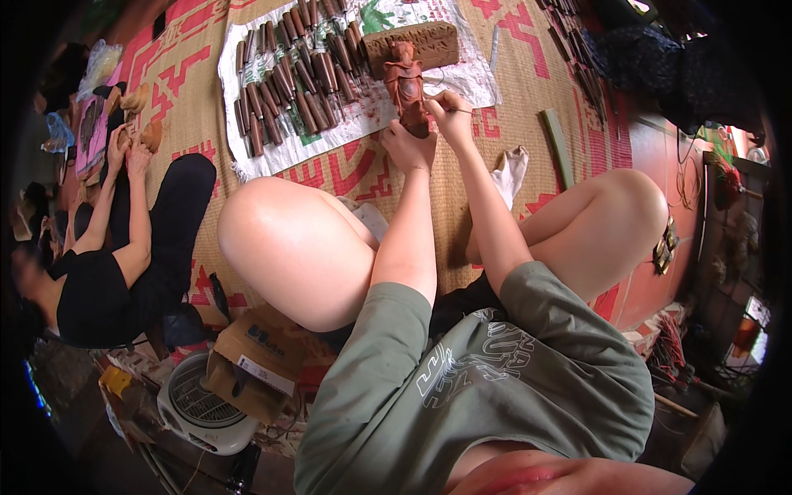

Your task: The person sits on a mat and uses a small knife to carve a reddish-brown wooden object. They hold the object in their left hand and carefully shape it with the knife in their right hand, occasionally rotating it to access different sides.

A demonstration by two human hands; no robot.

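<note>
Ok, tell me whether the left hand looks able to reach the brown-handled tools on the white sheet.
Probably yes: the left hand is near the brown-handled tools, with only sheet and mat between, though it would likely have to let go of the carved figure first.

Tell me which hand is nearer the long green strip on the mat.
Right. The right hand, beside the carved figure, lies left of the green strip; the left hand, at the figure's base, is farther left.
</note>
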